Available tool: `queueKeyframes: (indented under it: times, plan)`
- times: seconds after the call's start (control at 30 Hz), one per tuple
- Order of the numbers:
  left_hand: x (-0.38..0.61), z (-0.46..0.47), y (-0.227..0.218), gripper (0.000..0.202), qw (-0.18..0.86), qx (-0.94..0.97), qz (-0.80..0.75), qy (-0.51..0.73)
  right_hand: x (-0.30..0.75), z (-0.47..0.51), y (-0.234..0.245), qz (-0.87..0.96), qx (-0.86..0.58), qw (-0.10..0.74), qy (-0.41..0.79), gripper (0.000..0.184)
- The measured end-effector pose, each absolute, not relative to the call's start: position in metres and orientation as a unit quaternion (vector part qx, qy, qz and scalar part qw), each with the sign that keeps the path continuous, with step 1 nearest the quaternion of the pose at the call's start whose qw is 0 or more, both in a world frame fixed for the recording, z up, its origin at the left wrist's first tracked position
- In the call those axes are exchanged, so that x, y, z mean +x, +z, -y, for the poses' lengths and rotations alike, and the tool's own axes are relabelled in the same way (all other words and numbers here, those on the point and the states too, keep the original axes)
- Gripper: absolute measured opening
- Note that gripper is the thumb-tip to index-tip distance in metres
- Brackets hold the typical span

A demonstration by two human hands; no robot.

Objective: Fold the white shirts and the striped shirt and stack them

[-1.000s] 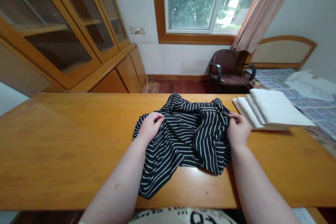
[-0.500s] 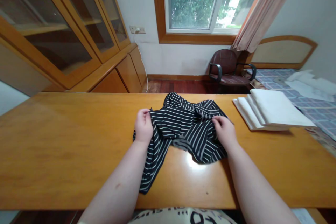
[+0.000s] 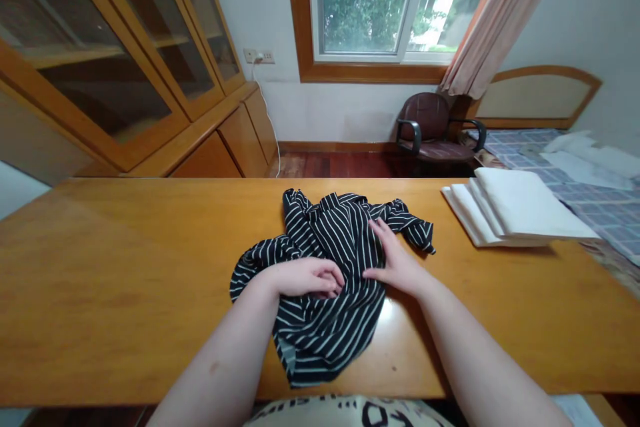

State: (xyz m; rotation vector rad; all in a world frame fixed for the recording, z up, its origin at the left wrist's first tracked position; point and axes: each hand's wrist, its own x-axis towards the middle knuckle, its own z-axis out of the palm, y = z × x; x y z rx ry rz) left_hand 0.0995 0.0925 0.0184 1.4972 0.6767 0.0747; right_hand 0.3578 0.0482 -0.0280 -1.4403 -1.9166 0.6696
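A black shirt (image 3: 340, 227) with thin white stripes lies crumpled on the wooden table (image 3: 125, 267). One sleeve-like end trails to the right, and a broad flap hangs toward the table's near edge. My left hand (image 3: 310, 277) rests on the shirt's middle, its fingers loosely curled with a gap to the thumb and no cloth visibly gripped. Against the shirt's right side lies my right hand (image 3: 397, 263), thumb and fingers spread apart and touching the fabric. The cloth beneath both hands is partly hidden.
A stack of folded white cloths or sheets (image 3: 520, 203) sits at the table's right end. Beyond the table are a maroon armchair (image 3: 430, 120), a bed (image 3: 590, 180) with a checked cover, and glass-doored cabinets (image 3: 200, 93) on the left.
Both hands have let go of the shirt's edges and moved inward onto it. The shirt has shifted into a more bunched heap, with cloth now spread nearer to me.
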Motion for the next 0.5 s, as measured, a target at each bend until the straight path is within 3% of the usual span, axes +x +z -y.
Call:
queueKeyframes:
  times: [0.03,0.1,0.17,0.23,0.3,0.37,0.5]
  plan:
    - [0.102,-0.090,0.020,0.022,0.702,0.651,-0.287,0.024,0.354,-0.049,-0.031,0.750,-0.551,0.255,0.262,0.085]
    - [0.104,-0.091,0.020,0.023,0.640,0.664,-0.354,0.152,0.349,-0.050,-0.035,0.766,-0.561,0.179,0.257,0.057]
    - [0.102,-0.100,0.014,0.022,0.442,0.695,-0.466,0.323,0.347,-0.052,-0.036,0.767,-0.560,0.182,0.255,0.021]
    - [0.096,-0.111,0.004,0.026,0.248,0.711,-0.543,0.373,0.347,-0.054,-0.035,0.760,-0.540,0.230,0.277,0.003]
    - [0.090,-0.121,-0.007,0.044,0.172,0.723,-0.584,0.327,0.348,-0.055,-0.032,0.733,-0.529,0.288,0.315,0.004]
    - [0.085,-0.127,-0.013,0.053,0.189,0.727,-0.608,0.257,0.349,-0.055,-0.029,0.697,-0.540,0.328,0.338,0.005]
    - [0.082,-0.130,-0.012,0.043,0.253,0.726,-0.614,0.179,0.354,-0.053,-0.024,0.676,-0.559,0.352,0.327,0.007]
